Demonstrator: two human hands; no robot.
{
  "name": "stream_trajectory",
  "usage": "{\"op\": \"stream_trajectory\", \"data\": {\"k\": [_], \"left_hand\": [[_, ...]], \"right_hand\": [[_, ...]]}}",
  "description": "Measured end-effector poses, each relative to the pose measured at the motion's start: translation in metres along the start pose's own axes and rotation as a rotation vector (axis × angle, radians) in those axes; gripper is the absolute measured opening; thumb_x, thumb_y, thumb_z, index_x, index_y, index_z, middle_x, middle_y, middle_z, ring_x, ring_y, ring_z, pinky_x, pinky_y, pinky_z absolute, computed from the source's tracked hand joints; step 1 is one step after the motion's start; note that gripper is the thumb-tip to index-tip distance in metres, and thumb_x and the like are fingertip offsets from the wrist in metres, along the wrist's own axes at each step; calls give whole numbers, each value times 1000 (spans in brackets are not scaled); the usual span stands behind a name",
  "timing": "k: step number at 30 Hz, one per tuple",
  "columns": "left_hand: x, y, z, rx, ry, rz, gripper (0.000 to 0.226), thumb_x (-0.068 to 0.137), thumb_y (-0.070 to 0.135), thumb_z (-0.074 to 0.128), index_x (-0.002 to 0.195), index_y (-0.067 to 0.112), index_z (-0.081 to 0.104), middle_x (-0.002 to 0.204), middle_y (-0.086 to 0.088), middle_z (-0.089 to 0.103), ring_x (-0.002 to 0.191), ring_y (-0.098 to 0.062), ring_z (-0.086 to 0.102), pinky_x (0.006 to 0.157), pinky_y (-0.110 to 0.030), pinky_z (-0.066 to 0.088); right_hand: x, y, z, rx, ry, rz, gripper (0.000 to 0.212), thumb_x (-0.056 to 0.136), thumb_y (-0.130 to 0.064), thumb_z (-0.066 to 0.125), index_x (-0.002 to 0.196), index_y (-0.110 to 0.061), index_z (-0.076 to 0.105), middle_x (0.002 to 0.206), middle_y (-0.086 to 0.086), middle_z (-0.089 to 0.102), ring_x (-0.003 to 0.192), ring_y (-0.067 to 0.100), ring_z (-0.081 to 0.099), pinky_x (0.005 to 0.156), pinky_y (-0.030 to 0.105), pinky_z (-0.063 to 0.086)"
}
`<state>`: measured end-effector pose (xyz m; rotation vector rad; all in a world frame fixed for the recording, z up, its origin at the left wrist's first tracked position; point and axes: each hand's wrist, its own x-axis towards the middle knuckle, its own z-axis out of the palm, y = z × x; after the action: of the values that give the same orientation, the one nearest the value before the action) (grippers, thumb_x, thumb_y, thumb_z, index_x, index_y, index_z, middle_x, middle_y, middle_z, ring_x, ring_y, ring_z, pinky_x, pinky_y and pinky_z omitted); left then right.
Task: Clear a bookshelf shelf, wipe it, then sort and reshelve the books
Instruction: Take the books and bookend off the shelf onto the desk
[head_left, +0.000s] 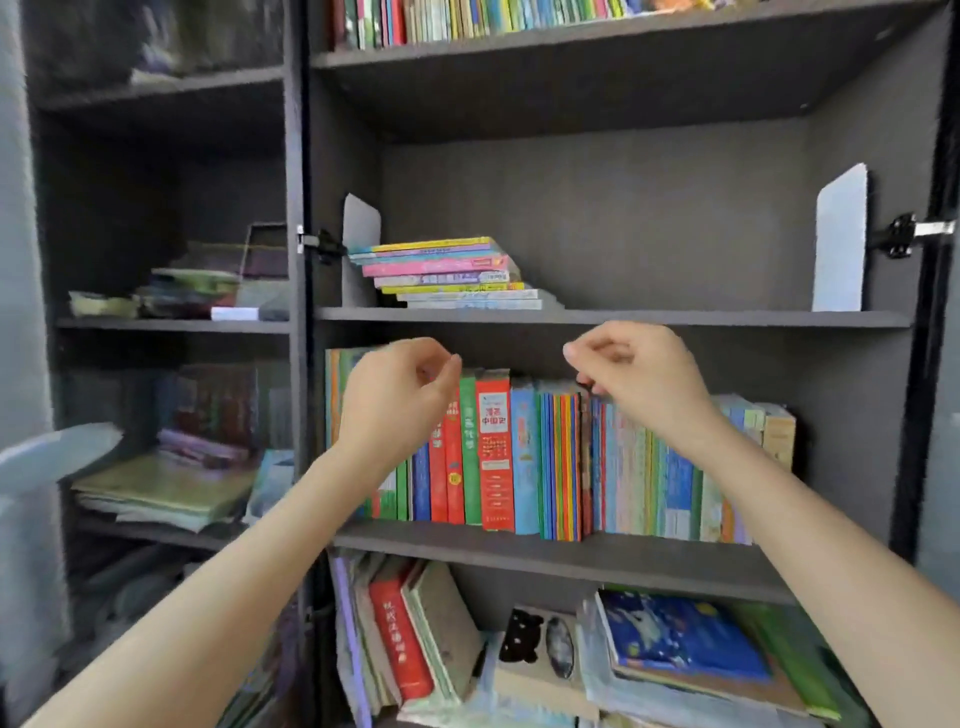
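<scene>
The dark middle shelf is mostly bare. On its left end lies a flat stack of thin colourful books, beside a grey bookend. A second grey bookend stands at the right end. My left hand and my right hand hover just below this shelf's front edge, fingers loosely curled and holding nothing. Behind them a full row of upright books fills the shelf below. My right fingertips are near the tops of those books; contact is unclear.
The top shelf holds a row of upright books. The bottom compartment has leaning and piled books and a small box. The left bay holds flat piles of books and papers. Door hinges stick out at both sides.
</scene>
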<state>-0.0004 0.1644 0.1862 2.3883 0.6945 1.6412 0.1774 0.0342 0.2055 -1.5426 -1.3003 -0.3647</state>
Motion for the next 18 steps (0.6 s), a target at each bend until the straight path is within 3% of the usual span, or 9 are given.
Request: {"op": "stream_trajectory", "data": {"k": [3, 9, 12, 16, 18], "left_hand": [[57, -43, 31, 124, 23, 20, 25, 92, 36, 57, 107, 18, 66, 103, 2, 65, 93, -16, 62, 75, -28, 46], [175, -123, 62, 461, 14, 224, 66, 81, 60, 61, 133, 20, 52, 133, -4, 53, 123, -27, 46, 102, -40, 37], [227, -138, 76, 482, -6, 240, 82, 75, 75, 51, 139, 23, 46, 138, -4, 50, 128, -26, 42, 106, -40, 33], [282, -135, 93, 529, -107, 167, 85, 78, 69, 53, 148, 30, 27, 150, -1, 37, 139, -25, 31, 113, -44, 26], [303, -135, 96, 546, -206, 138, 90, 74, 74, 52, 149, 33, 23, 151, 1, 37, 138, -25, 33, 113, -48, 28]], "right_hand": [[53, 18, 15, -228, 9, -48, 29, 87, -46, 63, 110, -28, 64, 94, -14, 66, 87, 7, 62, 81, 30, 49], [166, 60, 43, -469, -66, -45, 58, 85, -50, 65, 134, -25, 47, 138, -3, 52, 121, 17, 52, 94, 33, 43], [207, 78, 51, -491, -196, -58, 63, 84, -48, 68, 138, -27, 43, 144, -4, 45, 128, 17, 46, 102, 34, 39], [245, 91, 61, -515, -407, -102, 72, 79, -56, 68, 140, -31, 40, 145, -8, 43, 129, 14, 44, 104, 33, 39], [260, 95, 68, -529, -457, -154, 72, 78, -57, 68, 140, -31, 41, 142, -9, 46, 125, 13, 47, 102, 32, 40]]}}
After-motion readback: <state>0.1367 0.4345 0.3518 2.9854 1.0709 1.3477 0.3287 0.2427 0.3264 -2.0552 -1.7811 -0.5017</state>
